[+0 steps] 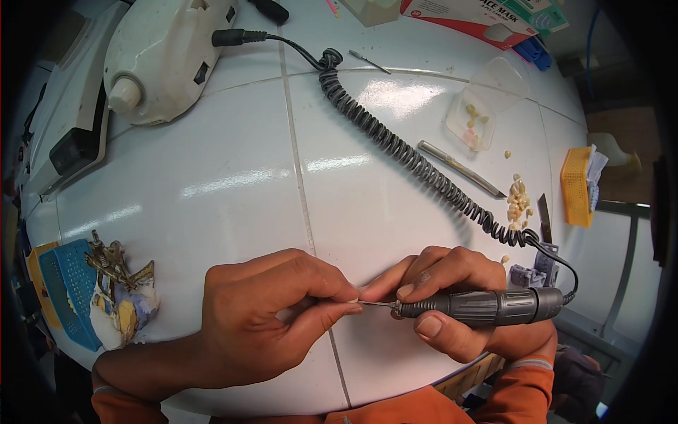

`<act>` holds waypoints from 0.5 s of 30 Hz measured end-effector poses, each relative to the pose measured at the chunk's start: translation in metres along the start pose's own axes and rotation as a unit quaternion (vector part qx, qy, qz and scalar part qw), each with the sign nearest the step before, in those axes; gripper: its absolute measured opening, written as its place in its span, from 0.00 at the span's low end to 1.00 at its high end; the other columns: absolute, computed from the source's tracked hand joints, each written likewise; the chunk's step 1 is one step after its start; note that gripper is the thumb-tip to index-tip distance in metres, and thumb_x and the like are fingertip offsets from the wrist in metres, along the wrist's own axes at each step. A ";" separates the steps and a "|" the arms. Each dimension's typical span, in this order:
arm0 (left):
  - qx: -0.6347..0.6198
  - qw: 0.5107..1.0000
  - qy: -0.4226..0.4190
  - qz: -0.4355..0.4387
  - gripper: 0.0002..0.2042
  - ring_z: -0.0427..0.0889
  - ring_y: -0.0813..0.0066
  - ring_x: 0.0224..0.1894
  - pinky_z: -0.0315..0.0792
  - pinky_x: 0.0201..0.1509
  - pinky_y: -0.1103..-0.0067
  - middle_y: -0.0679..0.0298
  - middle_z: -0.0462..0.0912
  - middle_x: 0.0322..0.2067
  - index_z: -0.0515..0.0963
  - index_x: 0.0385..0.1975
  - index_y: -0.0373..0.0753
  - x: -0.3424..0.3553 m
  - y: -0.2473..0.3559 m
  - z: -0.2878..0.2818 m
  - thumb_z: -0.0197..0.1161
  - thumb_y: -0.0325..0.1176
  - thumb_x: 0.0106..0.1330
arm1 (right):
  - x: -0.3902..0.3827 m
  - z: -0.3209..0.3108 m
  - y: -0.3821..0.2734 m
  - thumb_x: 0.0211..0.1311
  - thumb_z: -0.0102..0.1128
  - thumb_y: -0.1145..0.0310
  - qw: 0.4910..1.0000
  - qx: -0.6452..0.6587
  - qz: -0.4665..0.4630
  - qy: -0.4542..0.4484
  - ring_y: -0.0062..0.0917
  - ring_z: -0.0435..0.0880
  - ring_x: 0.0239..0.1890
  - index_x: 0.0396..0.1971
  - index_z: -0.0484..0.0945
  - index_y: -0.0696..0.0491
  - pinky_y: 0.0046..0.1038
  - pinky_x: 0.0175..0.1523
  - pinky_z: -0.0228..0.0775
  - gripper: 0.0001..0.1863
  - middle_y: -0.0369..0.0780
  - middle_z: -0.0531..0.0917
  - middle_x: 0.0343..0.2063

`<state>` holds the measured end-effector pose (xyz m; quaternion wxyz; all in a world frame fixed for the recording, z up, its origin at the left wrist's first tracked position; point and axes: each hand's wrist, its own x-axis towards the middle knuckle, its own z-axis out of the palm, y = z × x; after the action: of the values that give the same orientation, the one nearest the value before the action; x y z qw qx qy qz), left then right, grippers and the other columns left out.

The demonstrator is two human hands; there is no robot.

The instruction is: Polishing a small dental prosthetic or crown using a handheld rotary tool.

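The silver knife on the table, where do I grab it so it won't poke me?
Probably pinch the silver knife mid-handle, from above: its sharp tip points toward the cream pieces, and the coiled cord runs along its near side.

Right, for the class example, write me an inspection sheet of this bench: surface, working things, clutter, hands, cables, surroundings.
Surface: white tiled table, glossy, visible joints.
Working things: black handpiece, thin metal bit at its tip.
Clutter: metal-handled knife, loose tooth-shaped pieces, clear tub holding a few more; blue basket at left.
Hands: right hand grips the handpiece; left hand apparently pinches the bit's far end; anything else between its fingertips can't be told.
Cables: coiled black cable crosses the table from the handpiece, passing close to the loose pieces.
Surroundings: yellow basket at right; liquid spills, nothing seen.
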<state>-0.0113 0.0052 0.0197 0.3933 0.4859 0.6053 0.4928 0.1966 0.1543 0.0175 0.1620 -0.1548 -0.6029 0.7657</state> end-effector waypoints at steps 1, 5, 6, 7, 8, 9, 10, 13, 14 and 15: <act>-0.005 1.000 0.003 -0.001 0.10 0.92 0.72 0.35 0.85 0.36 0.80 0.57 0.91 0.34 0.85 0.36 0.34 0.000 0.000 0.000 0.79 0.17 0.59 | 0.000 0.001 0.001 0.67 0.70 0.73 1.000 0.000 -0.009 0.002 0.47 0.92 0.53 0.45 0.81 0.61 0.31 0.41 0.84 0.11 0.49 0.88 0.33; -0.036 0.999 0.010 -0.018 0.09 0.92 0.73 0.37 0.86 0.37 0.82 0.54 0.91 0.35 0.84 0.37 0.32 -0.001 0.000 0.002 0.77 0.15 0.60 | -0.001 0.003 0.003 0.67 0.71 0.73 1.000 -0.002 -0.020 0.012 0.47 0.92 0.54 0.45 0.81 0.61 0.31 0.41 0.84 0.12 0.49 0.87 0.34; -0.038 0.999 0.007 -0.030 0.09 0.92 0.74 0.38 0.86 0.38 0.82 0.53 0.90 0.36 0.84 0.37 0.31 -0.002 0.001 0.001 0.76 0.15 0.61 | -0.001 0.003 0.003 0.67 0.72 0.72 1.000 -0.005 -0.018 0.014 0.47 0.92 0.54 0.45 0.81 0.61 0.31 0.41 0.84 0.12 0.49 0.88 0.34; -0.040 0.998 0.003 -0.041 0.09 0.92 0.74 0.39 0.87 0.39 0.83 0.52 0.90 0.37 0.83 0.38 0.30 -0.002 0.001 0.001 0.75 0.14 0.61 | -0.002 0.003 0.003 0.67 0.72 0.72 1.000 -0.008 -0.016 0.017 0.47 0.92 0.54 0.45 0.81 0.61 0.30 0.41 0.84 0.13 0.48 0.88 0.34; -0.039 0.998 0.004 -0.042 0.09 0.92 0.74 0.39 0.87 0.39 0.83 0.52 0.90 0.37 0.83 0.38 0.30 -0.002 0.001 0.001 0.75 0.14 0.61 | -0.001 0.003 0.004 0.67 0.72 0.72 1.000 -0.007 -0.016 0.016 0.47 0.92 0.54 0.45 0.81 0.61 0.30 0.41 0.84 0.13 0.48 0.88 0.34; -0.036 0.998 0.003 -0.044 0.09 0.92 0.74 0.39 0.87 0.39 0.83 0.52 0.90 0.38 0.83 0.38 0.29 -0.003 0.001 0.001 0.75 0.14 0.62 | -0.001 0.003 0.004 0.66 0.73 0.72 1.000 -0.013 -0.024 0.014 0.46 0.92 0.53 0.45 0.81 0.61 0.30 0.40 0.83 0.13 0.49 0.88 0.34; -0.034 0.998 0.001 -0.046 0.09 0.92 0.74 0.39 0.87 0.40 0.83 0.52 0.90 0.38 0.82 0.38 0.29 -0.003 0.001 0.001 0.74 0.14 0.62 | 0.000 0.003 0.005 0.66 0.73 0.72 0.999 -0.019 -0.031 0.012 0.45 0.92 0.53 0.44 0.81 0.62 0.29 0.39 0.83 0.13 0.49 0.88 0.34; -0.034 0.998 0.001 -0.051 0.09 0.92 0.74 0.39 0.88 0.41 0.82 0.53 0.90 0.38 0.82 0.38 0.29 -0.003 0.001 0.001 0.74 0.13 0.62 | 0.001 0.002 0.003 0.66 0.73 0.72 0.998 -0.044 -0.035 0.002 0.44 0.93 0.52 0.44 0.82 0.62 0.28 0.36 0.83 0.13 0.49 0.89 0.34; -0.034 0.998 0.002 -0.051 0.09 0.92 0.74 0.39 0.88 0.41 0.82 0.53 0.90 0.38 0.82 0.38 0.29 -0.003 0.001 0.001 0.74 0.13 0.62 | 0.001 0.002 0.003 0.66 0.73 0.72 0.998 -0.044 -0.036 0.001 0.44 0.93 0.52 0.44 0.82 0.62 0.28 0.36 0.83 0.13 0.49 0.89 0.34; -0.033 0.998 0.003 -0.054 0.09 0.92 0.74 0.39 0.87 0.40 0.83 0.54 0.90 0.37 0.83 0.38 0.29 -0.004 0.001 0.001 0.74 0.14 0.62 | 0.001 0.002 0.004 0.65 0.74 0.72 0.998 -0.049 -0.040 0.002 0.43 0.93 0.51 0.44 0.82 0.62 0.28 0.36 0.83 0.13 0.50 0.89 0.34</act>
<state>-0.0090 0.0020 0.0201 0.4328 0.4379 0.6154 0.4921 0.1946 0.1520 0.0141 0.1859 -0.1404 -0.6448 0.7280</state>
